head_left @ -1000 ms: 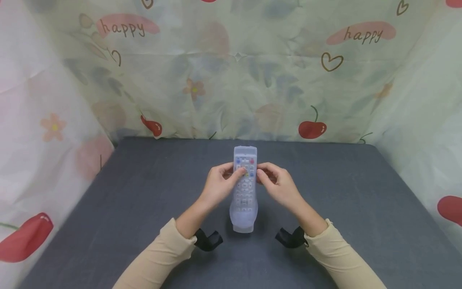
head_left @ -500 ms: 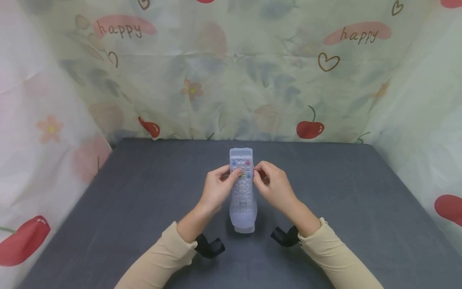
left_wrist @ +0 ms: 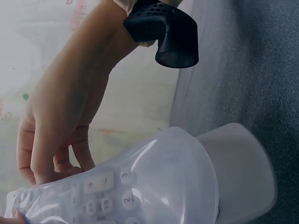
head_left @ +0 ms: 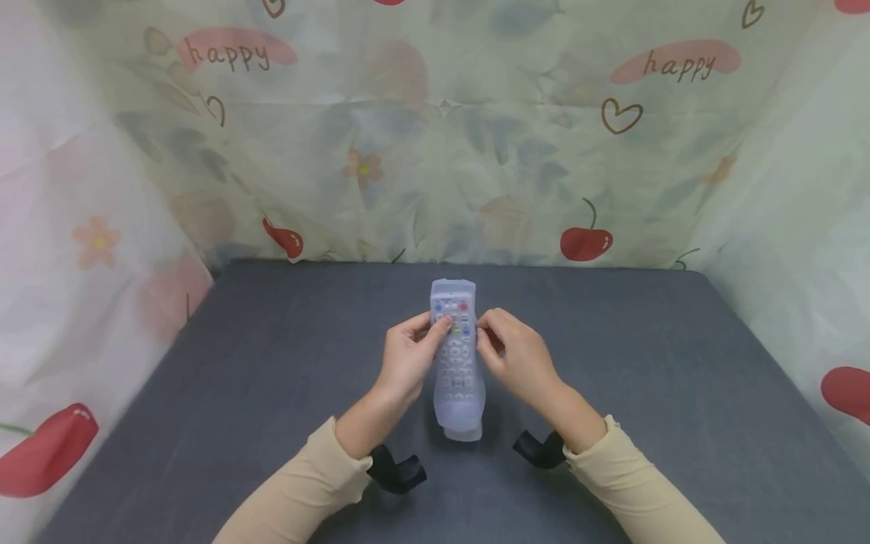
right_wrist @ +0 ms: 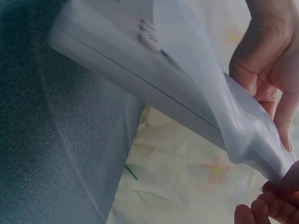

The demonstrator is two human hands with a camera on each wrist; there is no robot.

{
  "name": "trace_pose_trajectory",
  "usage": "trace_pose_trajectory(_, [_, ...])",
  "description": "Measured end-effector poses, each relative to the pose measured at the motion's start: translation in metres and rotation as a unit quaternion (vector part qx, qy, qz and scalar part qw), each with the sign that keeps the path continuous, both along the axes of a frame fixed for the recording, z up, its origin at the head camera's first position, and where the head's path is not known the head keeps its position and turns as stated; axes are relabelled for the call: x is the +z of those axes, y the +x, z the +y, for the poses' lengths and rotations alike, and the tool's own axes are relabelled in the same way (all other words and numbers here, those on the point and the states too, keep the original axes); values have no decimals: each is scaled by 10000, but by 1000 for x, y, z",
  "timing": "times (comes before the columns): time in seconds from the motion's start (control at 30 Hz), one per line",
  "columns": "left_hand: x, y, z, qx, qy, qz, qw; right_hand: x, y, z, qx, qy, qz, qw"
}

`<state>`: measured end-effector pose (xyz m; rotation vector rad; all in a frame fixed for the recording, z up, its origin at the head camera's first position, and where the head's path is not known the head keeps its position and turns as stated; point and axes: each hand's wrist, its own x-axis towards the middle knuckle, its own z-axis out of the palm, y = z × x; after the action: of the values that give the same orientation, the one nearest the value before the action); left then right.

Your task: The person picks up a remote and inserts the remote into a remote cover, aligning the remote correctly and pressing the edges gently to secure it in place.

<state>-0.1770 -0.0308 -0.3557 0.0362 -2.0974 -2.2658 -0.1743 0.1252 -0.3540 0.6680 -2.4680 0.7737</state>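
Observation:
A pale remote control stands tilted in the middle of the head view, most of it inside a translucent soft cover. Its lower end pokes out of the cover, plain in the left wrist view as a grey end. My left hand grips the covered remote from the left, thumb over the upper buttons. On the right side, my right hand pinches the cover's edge. The right wrist view shows the cover stretched and lifted off the remote's side.
A dark grey table lies under the hands. Patterned curtains enclose it at the back and both sides. Black camera mounts are strapped at both wrists.
The cover has shifted slightly along the remote, and more of the lower end shows. My right hand has closed in on the cover's edge and turned a little.

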Motion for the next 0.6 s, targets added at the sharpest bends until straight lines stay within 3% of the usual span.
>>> trace_pose_trajectory(0.23, [0,1,-2,1,-79,115,9999,-6,3,-2,114,-19,437,9990])
trace_pose_trajectory(0.3, [0,0,-3,-2,-134,186,9997,-8,4,-3,223,-118,387,9989])
trace_pose_trajectory(0.43, [2,-1,-5,50,-223,314,9992,-11,9,-4,535,-521,-309,9967])
trace_pose_trajectory(0.6, [5,-1,-4,24,-380,478,9981,-15,13,-9,835,-1213,-1151,9824])
